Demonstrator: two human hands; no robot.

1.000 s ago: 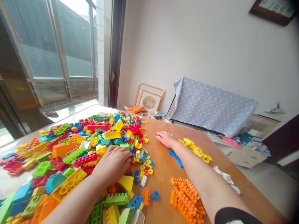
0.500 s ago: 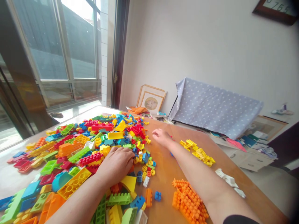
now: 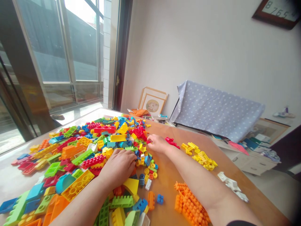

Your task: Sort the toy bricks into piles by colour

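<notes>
My left hand (image 3: 122, 163) rests palm down on a large heap of mixed toy building bricks (image 3: 77, 149), its fingers curled in. Its fingertips sink among the bricks, so what they hold is hidden. At the heap's right edge my right hand (image 3: 158, 144) has its fingers drawn together on a small red brick (image 3: 148, 141), beside a cluster of red bricks (image 3: 139, 133). A separate group of red bricks (image 3: 172, 142) lies just right of this hand. Small wheels and blocks (image 3: 150, 171) lie between the two hands.
Yellow bricks (image 3: 204, 159), orange bricks (image 3: 190, 202) and white bricks (image 3: 232, 185) lie in separate groups on the brown table (image 3: 164, 179). A lone blue brick (image 3: 160, 199) sits near the front. Beyond the table stand a polka-dot cloth (image 3: 218, 106) and picture frames (image 3: 152, 100).
My right hand has moved slightly left and down to the red bricks at the heap's edge, uncovering the separate red group behind it. My left hand stays on the heap.
</notes>
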